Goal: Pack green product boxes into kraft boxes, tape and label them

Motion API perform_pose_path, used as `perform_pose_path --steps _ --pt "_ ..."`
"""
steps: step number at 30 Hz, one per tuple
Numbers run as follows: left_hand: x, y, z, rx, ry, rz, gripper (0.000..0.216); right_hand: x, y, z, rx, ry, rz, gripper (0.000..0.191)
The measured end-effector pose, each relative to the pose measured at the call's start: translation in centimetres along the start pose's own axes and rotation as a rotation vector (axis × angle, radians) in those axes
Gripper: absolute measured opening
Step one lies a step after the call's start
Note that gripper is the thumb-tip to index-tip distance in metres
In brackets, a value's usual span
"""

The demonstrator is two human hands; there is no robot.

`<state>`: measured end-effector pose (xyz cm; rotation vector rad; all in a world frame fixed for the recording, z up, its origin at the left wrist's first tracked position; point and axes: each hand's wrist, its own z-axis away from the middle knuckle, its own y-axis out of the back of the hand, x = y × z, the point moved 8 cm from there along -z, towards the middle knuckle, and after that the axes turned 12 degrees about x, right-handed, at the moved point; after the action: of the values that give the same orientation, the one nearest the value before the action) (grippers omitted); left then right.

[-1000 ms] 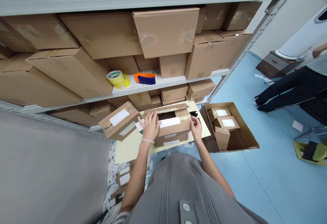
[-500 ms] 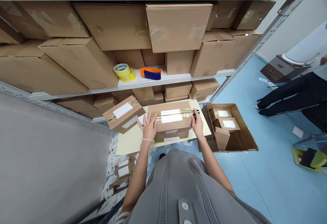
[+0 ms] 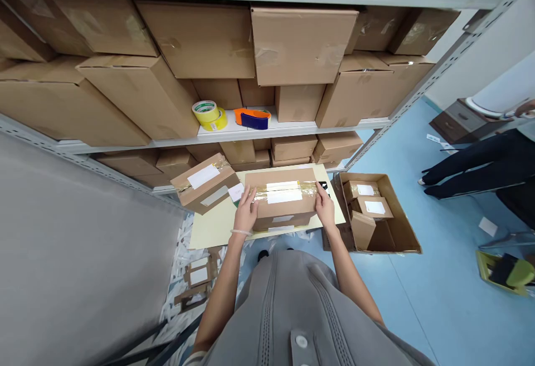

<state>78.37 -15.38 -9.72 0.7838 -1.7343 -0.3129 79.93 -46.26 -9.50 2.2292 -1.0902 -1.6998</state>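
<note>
A taped cardboard box point(image 3: 280, 204) with white labels on its top and front lies on the pale yellow board point(image 3: 213, 229). My left hand point(image 3: 246, 213) holds the left end, with fingers on the upper edge and thumb on the near side. At the opposite end, my right hand point(image 3: 325, 205) grips the right side. A smaller taped box point(image 3: 204, 183) sits tilted to the left, apart from my hands. Between the two boxes is a white paper slip point(image 3: 236, 192). Beyond my right fingers lies a small black-and-white item point(image 3: 324, 186), partly covered.
Shelves packed with cardboard boxes point(image 3: 303, 45) rise in front. Yellow tape rolls point(image 3: 209, 115) and an orange-and-blue tape dispenser point(image 3: 253, 118) rest on one shelf. A large open carton point(image 3: 401, 221) holding several boxes stands at right. A person point(image 3: 480, 157) is further right.
My left hand has gone from lying spread over the box's top left corner to holding its left end. My right hand has slid slightly nearer along the right end. The view has shifted a little.
</note>
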Motion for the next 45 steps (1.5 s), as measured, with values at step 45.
perform_pose_path --steps 45 --pt "-3.1 -3.7 1.1 -0.029 -0.003 -0.129 0.05 1.7 -1.5 -0.9 0.042 0.025 0.106 0.05"
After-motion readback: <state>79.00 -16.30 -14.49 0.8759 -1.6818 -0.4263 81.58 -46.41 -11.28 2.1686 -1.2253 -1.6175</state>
